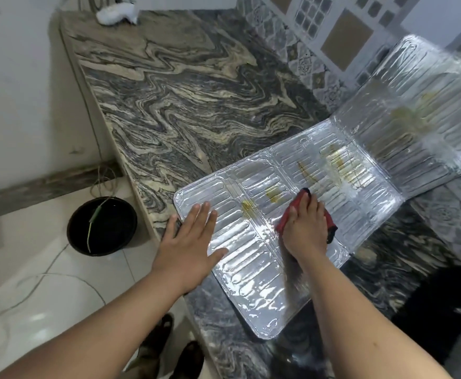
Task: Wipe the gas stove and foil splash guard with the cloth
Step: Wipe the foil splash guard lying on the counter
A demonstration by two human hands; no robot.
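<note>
On the marble counter (185, 99) the foil guard (251, 258) lies flat, long axis running 7 to 1 o'clock, far panel propped on the tiled wall. Yellow stains (341, 162) sit at 1 o'clock from the right hand (304, 228), the nearer one; it presses the red cloth (292, 212), fingers curled over it. Left hand (189, 242) is flat, fingers spread, pinning the foil's 9 o'clock edge.
</note>
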